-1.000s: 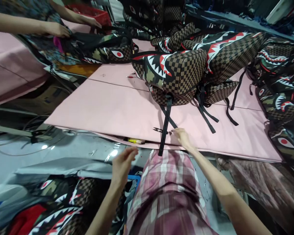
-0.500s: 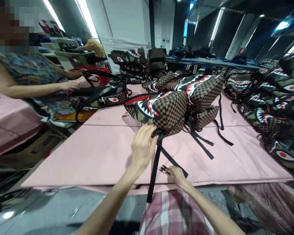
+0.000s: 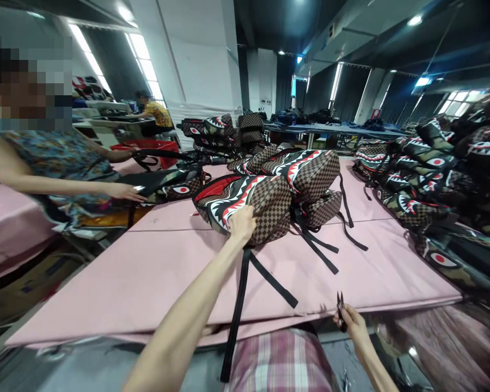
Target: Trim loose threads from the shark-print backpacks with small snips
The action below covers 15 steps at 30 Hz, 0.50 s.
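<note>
At the far left a co-worker point(image 3: 57, 158) stands with a hand point(image 3: 126, 191) on a dark camouflage bag point(image 3: 161, 186), which lies at the edge of the pink-covered table point(image 3: 118, 283); behind that bag sits a red crate point(image 3: 167, 148), its contents hidden from this angle; next comes the front backpack point(image 3: 271, 209), lying on the table with its left end gaping to show red lining point(image 3: 216, 188), though what it holds inside cannot be made out; the left hand point(image 3: 242, 223) is closed on its near side, gripping the fabric, and the backpack reaches beyond that hand on both sides; below the hand one black strap point(image 3: 236, 321) hangs over the table edge, while another point(image 3: 274, 280) lies flat; more backpacks point(image 3: 316, 174) rest just behind; farther right, well apart from the front backpack, the right hand point(image 3: 353, 321) grips small snips point(image 3: 340, 309), points upward, near the table's edge; camouflage bags point(image 3: 427, 174) are heaped at the far right.
</note>
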Each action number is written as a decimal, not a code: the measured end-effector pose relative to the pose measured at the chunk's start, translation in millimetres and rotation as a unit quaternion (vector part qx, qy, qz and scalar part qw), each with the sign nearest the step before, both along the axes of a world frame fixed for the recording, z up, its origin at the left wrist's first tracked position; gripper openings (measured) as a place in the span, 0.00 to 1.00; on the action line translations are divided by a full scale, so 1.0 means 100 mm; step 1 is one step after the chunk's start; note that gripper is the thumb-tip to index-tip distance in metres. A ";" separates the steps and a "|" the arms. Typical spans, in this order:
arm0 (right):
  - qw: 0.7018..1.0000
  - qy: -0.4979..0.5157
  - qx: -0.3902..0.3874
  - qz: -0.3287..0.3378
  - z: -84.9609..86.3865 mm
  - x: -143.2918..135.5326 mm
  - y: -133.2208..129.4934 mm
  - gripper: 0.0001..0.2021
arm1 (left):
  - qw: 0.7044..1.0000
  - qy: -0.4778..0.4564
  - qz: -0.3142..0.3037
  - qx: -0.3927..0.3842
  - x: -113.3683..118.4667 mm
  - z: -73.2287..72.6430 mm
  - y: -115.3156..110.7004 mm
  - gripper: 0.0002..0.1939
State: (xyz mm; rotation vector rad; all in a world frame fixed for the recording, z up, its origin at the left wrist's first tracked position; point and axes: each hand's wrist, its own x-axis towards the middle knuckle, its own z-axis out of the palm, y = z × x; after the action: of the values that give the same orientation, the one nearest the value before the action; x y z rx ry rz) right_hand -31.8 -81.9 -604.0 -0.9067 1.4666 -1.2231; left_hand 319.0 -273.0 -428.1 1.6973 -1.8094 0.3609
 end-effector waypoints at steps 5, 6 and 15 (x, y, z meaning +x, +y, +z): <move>0.995 -0.010 -0.063 -0.072 0.32 0.03 -0.05 0.22 | 0.992 -0.014 -0.097 -0.081 0.29 -0.12 1.00 0.10; 0.993 -0.010 -0.077 -0.092 0.39 0.02 -0.07 0.21 | 0.978 -0.011 -0.159 -0.137 0.31 -0.19 1.28 0.10; 0.996 -0.021 -0.087 -0.023 0.76 0.12 -0.11 0.23 | 0.913 -0.100 -0.396 -0.007 -0.06 -1.32 3.59 0.16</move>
State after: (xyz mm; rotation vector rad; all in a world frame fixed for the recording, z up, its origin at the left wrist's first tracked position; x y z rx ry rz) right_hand -20.0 -93.1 -528.2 -0.9619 1.3706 -1.4118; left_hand 312.6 86.0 -559.6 0.8053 -2.4484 0.1907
